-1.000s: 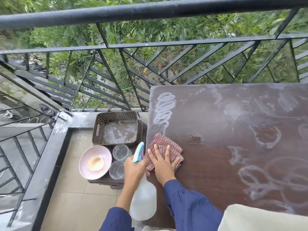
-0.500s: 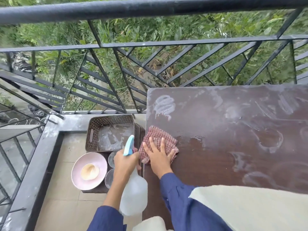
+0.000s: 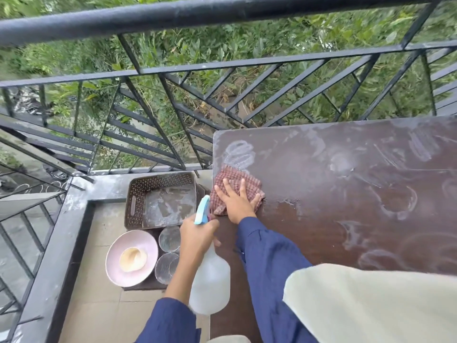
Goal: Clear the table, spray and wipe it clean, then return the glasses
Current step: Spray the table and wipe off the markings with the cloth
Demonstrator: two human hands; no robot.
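The surface [image 3: 346, 219] looks cleared and sprayed, but mostly unwiped. The right hand [image 3: 238, 203] presses the cloth [image 3: 232, 177] with flat fingers [image 3: 242, 190]; the left hand [image 3: 197, 235] grips the bottle [image 3: 210, 280]. The glasses [image 3: 170, 240] await return.

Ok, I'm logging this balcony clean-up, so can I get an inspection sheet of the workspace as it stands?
Surface: brown table streaked with whitish smears and rings; darker, cleaner patch beside the cloth.
Job's things: checked cloth flat near the table's left edge; spray bottle in hand; two glasses on a low stand beside the table.
Clutter: pink bowl and brown basket on that stand.
Hands: left hand grips the spray bottle; right hand presses flat on the cloth.
Cables: nothing seen.
Surroundings: black railing, greenery beyond, tiled floor.
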